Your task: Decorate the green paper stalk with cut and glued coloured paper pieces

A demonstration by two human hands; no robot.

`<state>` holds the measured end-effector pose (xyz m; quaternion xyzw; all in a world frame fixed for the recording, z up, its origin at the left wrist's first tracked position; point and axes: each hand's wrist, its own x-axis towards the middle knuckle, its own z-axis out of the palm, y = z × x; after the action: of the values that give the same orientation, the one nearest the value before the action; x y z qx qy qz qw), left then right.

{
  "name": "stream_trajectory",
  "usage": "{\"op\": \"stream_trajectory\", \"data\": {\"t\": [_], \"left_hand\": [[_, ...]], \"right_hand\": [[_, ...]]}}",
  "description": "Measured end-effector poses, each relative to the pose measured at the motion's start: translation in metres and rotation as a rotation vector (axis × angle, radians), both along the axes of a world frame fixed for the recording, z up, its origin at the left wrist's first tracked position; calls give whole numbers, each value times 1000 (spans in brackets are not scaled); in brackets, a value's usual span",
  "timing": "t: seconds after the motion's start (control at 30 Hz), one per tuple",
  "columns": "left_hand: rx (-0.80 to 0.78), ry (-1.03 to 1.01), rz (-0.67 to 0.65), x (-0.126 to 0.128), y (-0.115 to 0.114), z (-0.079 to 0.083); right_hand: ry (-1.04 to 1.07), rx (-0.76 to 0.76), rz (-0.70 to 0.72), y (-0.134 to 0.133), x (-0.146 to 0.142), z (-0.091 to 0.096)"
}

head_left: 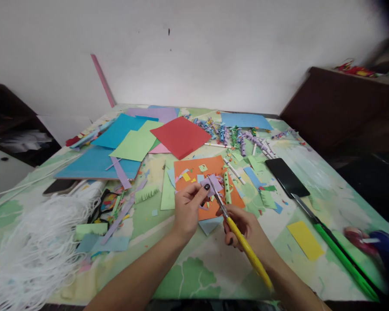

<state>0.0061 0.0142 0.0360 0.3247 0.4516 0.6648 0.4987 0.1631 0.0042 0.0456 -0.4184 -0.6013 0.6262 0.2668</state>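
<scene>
- One hand, your left (187, 206), pinches purple paper (217, 183) above the orange sheet (214, 164).
- Your right hand (248, 221) curls closed round yellow-handled scissors (244, 245), blades against that paper.

Dark nail polish (207, 187) on fingers (199, 196)

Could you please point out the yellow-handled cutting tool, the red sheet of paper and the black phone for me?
Yellow-handled cutting tool (241, 238): head view, on its handle.
Red sheet of paper (181, 138): head view, middle of its face.
Black phone (287, 177): head view, middle of its dark screen.
</scene>
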Motion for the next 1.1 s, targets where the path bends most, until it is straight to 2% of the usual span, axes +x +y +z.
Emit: {"op": "stream_trajectory", "data": {"t": [0.17,0.7,1.1], "left_hand": [[5,13,20,1,0,0],[21,1,6,2,-1,-2],[37,-26,-7,2,-1,-4]], "right_hand": [[1,55,-5,-1,0,-1],[18,53,25,-3,4,-5],[60,-52,-46,-6,3,-7]]}}
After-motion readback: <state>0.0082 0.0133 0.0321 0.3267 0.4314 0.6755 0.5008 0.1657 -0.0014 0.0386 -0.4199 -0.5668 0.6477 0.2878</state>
